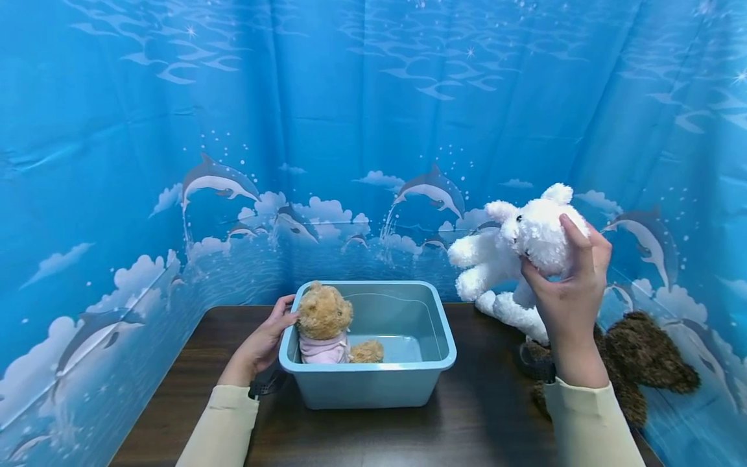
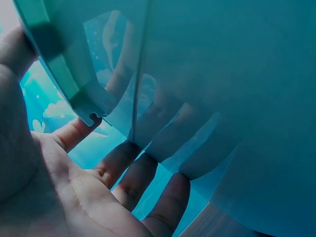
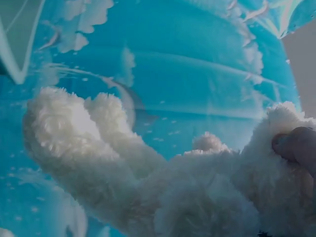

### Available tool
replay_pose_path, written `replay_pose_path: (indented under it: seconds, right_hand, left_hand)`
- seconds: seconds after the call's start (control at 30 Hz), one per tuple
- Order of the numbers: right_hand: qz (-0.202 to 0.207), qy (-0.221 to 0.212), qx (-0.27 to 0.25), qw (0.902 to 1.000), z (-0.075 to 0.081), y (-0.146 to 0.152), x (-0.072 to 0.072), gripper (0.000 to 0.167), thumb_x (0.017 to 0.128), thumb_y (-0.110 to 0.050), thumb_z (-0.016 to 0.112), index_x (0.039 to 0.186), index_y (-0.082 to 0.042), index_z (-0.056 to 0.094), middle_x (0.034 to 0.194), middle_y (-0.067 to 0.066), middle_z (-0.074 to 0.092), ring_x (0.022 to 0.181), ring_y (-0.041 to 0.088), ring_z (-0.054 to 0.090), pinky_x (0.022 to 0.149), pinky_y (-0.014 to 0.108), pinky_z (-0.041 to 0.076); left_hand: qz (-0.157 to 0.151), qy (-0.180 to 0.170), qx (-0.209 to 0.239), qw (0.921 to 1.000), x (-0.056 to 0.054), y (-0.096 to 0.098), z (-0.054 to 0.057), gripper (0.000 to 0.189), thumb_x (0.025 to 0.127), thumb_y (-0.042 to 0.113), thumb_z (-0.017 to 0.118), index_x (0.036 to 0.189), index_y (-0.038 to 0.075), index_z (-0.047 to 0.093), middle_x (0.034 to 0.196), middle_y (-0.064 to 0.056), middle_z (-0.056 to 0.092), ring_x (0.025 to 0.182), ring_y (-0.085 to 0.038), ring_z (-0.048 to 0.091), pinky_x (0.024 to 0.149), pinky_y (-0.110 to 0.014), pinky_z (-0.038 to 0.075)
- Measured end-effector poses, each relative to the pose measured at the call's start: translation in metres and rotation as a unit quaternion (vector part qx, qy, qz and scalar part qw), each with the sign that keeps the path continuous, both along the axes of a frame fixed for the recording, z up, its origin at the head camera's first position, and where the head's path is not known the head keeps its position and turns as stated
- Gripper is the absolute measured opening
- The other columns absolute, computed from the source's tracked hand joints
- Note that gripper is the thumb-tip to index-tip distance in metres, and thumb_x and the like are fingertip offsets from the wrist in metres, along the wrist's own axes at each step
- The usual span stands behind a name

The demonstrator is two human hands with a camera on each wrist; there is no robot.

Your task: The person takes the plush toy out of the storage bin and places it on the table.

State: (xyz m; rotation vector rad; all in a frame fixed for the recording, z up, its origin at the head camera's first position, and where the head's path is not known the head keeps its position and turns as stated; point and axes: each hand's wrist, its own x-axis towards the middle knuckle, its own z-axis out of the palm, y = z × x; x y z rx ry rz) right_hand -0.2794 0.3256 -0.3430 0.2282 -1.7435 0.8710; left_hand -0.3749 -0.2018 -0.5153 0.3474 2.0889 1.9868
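A white plush animal (image 1: pixel 548 237) with small ears is held up above the right part of the table. My right hand (image 1: pixel 574 275) grips it by the head, and its limbs hang toward the left. In the right wrist view its fluffy legs (image 3: pixel 74 128) fill the lower part, with a fingertip pressed into the fur. My left hand (image 1: pixel 265 337) holds the left rim of a light blue plastic bin (image 1: pixel 373 386), thumb at the rim and fingers (image 2: pixel 128 180) against the outer wall. Inside the bin, at its left end, sits a tan teddy bear (image 1: pixel 323 314) in a pink top.
A dark brown plush toy (image 1: pixel 648 353) lies at the table's right side, partly hidden behind my right forearm. The dark wooden table (image 1: pixel 467 421) carries the bin. Around it hangs a blue curtain (image 1: pixel 327 97) printed with dolphins, close behind the table's far edge.
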Motion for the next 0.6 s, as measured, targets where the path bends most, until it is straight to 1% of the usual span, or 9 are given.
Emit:
replay_pose_path:
  seconds: [0.1, 0.2, 0.27, 0.33, 0.4, 0.47, 0.6]
  right_hand:
    - [-0.001, -0.032, 0.001, 0.9995, -0.014, 0.003, -0.008, 0.086, 0.082, -0.007, 0.094, 0.157, -0.026, 0.058, 0.161, 0.023, 0.045, 0.146, 0.035, 0.046, 0.117, 0.068, 0.045]
    - [-0.003, -0.064, -0.007, 0.998, -0.03, 0.004, -0.014, 0.09, 0.081, -0.004, 0.094, 0.158, -0.031, 0.056, 0.159, 0.025, 0.044, 0.144, 0.041, 0.046, 0.112, 0.076, 0.045]
    - [-0.007, -0.083, -0.015, 0.9964, -0.041, 0.003, -0.018, 0.093, 0.08, -0.002, 0.095, 0.159, -0.032, 0.056, 0.159, 0.026, 0.043, 0.143, 0.044, 0.047, 0.109, 0.078, 0.045]
    - [-0.015, -0.103, -0.017, 0.9945, -0.051, 0.003, -0.02, 0.095, 0.08, -0.001, 0.094, 0.16, -0.033, 0.054, 0.158, 0.026, 0.042, 0.143, 0.046, 0.047, 0.109, 0.079, 0.045]
    - [-0.024, -0.118, -0.019, 0.9926, -0.061, 0.003, -0.023, 0.096, 0.08, -0.002, 0.094, 0.161, -0.034, 0.054, 0.157, 0.027, 0.043, 0.142, 0.047, 0.047, 0.107, 0.078, 0.046]
    - [-0.032, -0.131, -0.019, 0.9906, -0.071, 0.003, -0.026, 0.096, 0.082, -0.003, 0.094, 0.162, -0.035, 0.052, 0.156, 0.027, 0.043, 0.142, 0.047, 0.048, 0.107, 0.078, 0.047]
    - [-0.037, -0.146, -0.038, 0.9879, -0.092, 0.002, -0.03, 0.096, 0.083, -0.005, 0.094, 0.162, -0.036, 0.051, 0.155, 0.026, 0.045, 0.141, 0.045, 0.048, 0.107, 0.077, 0.047]
  left_hand:
    - [0.0, -0.001, -0.001, 1.0, -0.001, 0.0, 0.0, 0.073, 0.111, 0.051, 0.054, 0.165, 0.027, 0.012, 0.171, -0.018, 0.023, 0.161, -0.04, 0.022, 0.131, -0.067, 0.022]
    - [0.0, -0.003, -0.006, 1.0, -0.002, 0.0, 0.001, 0.073, 0.111, 0.051, 0.054, 0.165, 0.028, 0.011, 0.17, -0.02, 0.027, 0.161, -0.039, 0.025, 0.131, -0.067, 0.023]
    - [-0.002, -0.003, -0.008, 1.0, -0.002, 0.0, 0.001, 0.072, 0.112, 0.051, 0.054, 0.166, 0.029, 0.011, 0.17, -0.02, 0.028, 0.16, -0.039, 0.026, 0.131, -0.066, 0.025]
    - [-0.004, -0.003, -0.005, 1.0, -0.002, 0.0, 0.002, 0.071, 0.112, 0.05, 0.054, 0.165, 0.029, 0.012, 0.17, -0.02, 0.028, 0.16, -0.039, 0.027, 0.131, -0.066, 0.025]
    - [-0.007, -0.001, -0.002, 1.0, -0.002, 0.0, 0.003, 0.072, 0.111, 0.05, 0.054, 0.165, 0.029, 0.012, 0.17, -0.02, 0.028, 0.159, -0.039, 0.027, 0.131, -0.066, 0.024]
    - [-0.008, 0.0, -0.001, 1.0, -0.002, 0.0, 0.003, 0.073, 0.111, 0.051, 0.055, 0.165, 0.029, 0.012, 0.17, -0.019, 0.025, 0.159, -0.039, 0.025, 0.131, -0.067, 0.023]
    - [-0.003, -0.005, 0.0, 1.0, 0.0, 0.0, 0.001, 0.073, 0.11, 0.052, 0.055, 0.165, 0.028, 0.012, 0.17, -0.019, 0.025, 0.159, -0.04, 0.025, 0.131, -0.069, 0.022]
